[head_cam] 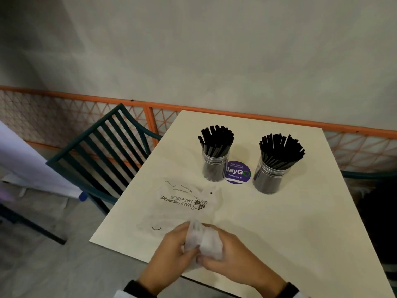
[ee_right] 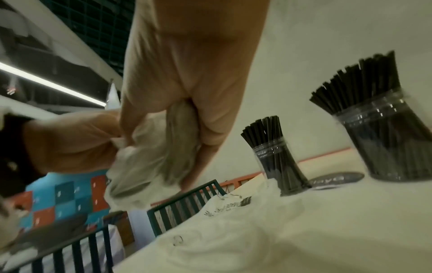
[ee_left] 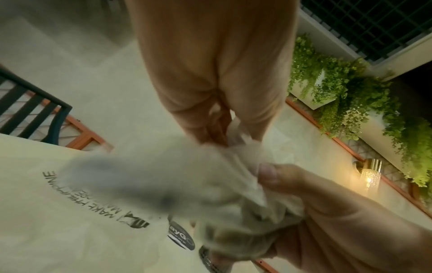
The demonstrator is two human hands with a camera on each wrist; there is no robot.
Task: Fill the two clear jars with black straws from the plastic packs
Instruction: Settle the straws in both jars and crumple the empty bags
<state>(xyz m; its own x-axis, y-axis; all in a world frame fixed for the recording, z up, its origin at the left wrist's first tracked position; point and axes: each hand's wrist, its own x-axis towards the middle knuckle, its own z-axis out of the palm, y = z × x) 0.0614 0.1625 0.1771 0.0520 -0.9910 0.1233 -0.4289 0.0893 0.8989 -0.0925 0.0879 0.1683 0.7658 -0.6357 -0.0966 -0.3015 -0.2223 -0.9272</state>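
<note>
Two clear jars stand upright at the far side of the cream table, the left jar and the right jar, both packed with black straws. An empty clear plastic pack with black print lies flat in front of the left jar. At the near edge my left hand and right hand together grip a crumpled plastic pack, bunched between them. In the right wrist view the crumpled pack is wadded in my fingers, with both jars beyond.
A round purple sticker lies between the jars. A dark green slatted chair stands at the table's left side. An orange lattice rail and a grey wall run behind. Another dark chair sits at the right.
</note>
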